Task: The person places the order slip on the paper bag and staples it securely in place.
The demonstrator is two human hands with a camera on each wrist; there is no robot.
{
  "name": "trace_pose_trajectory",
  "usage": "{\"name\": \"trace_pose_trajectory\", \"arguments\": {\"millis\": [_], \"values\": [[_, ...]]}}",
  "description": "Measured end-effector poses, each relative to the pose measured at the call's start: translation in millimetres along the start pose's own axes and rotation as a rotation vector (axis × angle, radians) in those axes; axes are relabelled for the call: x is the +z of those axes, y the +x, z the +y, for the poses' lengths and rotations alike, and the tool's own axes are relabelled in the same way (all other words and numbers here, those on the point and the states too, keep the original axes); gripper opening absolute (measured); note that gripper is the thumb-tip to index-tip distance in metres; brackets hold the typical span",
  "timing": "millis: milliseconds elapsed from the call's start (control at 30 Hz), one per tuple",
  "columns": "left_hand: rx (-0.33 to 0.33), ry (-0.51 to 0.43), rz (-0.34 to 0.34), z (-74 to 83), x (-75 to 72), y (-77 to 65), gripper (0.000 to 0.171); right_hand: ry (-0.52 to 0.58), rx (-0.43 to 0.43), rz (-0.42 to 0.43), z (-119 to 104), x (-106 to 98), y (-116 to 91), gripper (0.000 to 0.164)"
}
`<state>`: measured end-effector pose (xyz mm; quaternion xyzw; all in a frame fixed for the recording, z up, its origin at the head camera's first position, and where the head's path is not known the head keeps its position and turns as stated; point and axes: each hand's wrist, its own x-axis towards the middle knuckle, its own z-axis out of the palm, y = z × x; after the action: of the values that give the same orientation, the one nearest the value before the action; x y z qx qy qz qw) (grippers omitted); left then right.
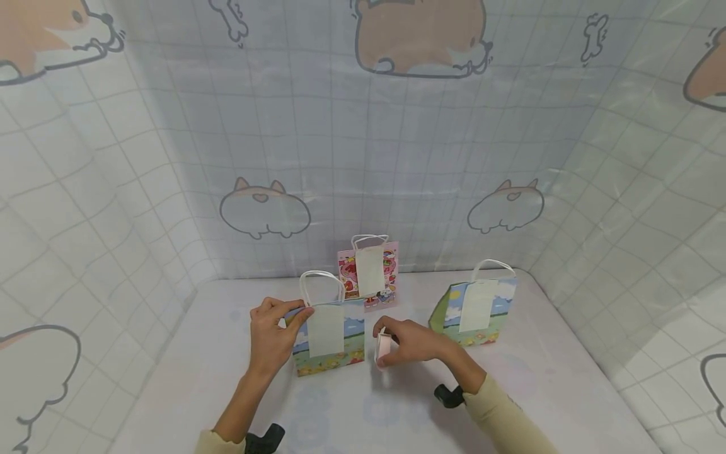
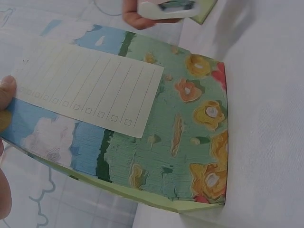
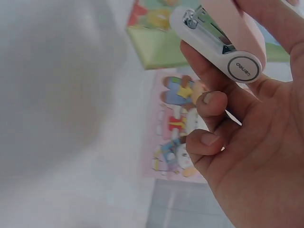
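My left hand (image 1: 272, 334) pinches the upper left edge of a paper gift bag (image 1: 354, 334) painted with blue sky, clouds and flowers. The bag stands upright with its white rope handle raised. On its front lies a pale lined checklist note (image 2: 95, 90), close to my left fingers. Just right of this bag, my right hand (image 1: 416, 342) holds a small pink and white stapler (image 3: 242, 28) between thumb and fingers. The stapler's jaws stand apart, with the metal parts showing inside. Two of my right fingers curl loosely below the stapler in the right wrist view.
Behind stands a pink cartoon gift bag (image 1: 391, 258) with a white note on its front. To the right is another flower-painted gift bag (image 1: 501, 306), also bearing a note. A white cloth (image 1: 340, 422) covers the table, and patterned sheets hang around three sides.
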<state>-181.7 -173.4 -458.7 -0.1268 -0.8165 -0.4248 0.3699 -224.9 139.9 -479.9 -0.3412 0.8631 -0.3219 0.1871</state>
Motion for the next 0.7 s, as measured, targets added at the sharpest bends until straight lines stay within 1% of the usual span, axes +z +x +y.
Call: {"name": "trace_pose_trajectory", "arguments": {"millis": [133,333,400,567,700], "values": [[0.002,-0.007,-0.004,-0.1,-0.2,-0.2,0.022,0.021,-0.012,0.048,-6,-12,0,0.057],[0.012,-0.016,-0.008,0.4,-0.1,-1.2,0.022,0.065,0.003,0.123,-17,-32,-4,0.057],[0.020,-0.013,-0.008,0.5,0.0,-1.5,0.022,0.074,-0.004,0.144,-20,-39,-5,0.058],[0.050,0.002,-0.006,0.2,-0.3,-1.6,0.021,0.062,-0.030,0.201,-27,-53,-5,0.056],[0.039,0.007,-0.011,1.0,-0.9,-1.4,0.021,0.052,-0.044,0.241,-34,-62,-4,0.060]]}}
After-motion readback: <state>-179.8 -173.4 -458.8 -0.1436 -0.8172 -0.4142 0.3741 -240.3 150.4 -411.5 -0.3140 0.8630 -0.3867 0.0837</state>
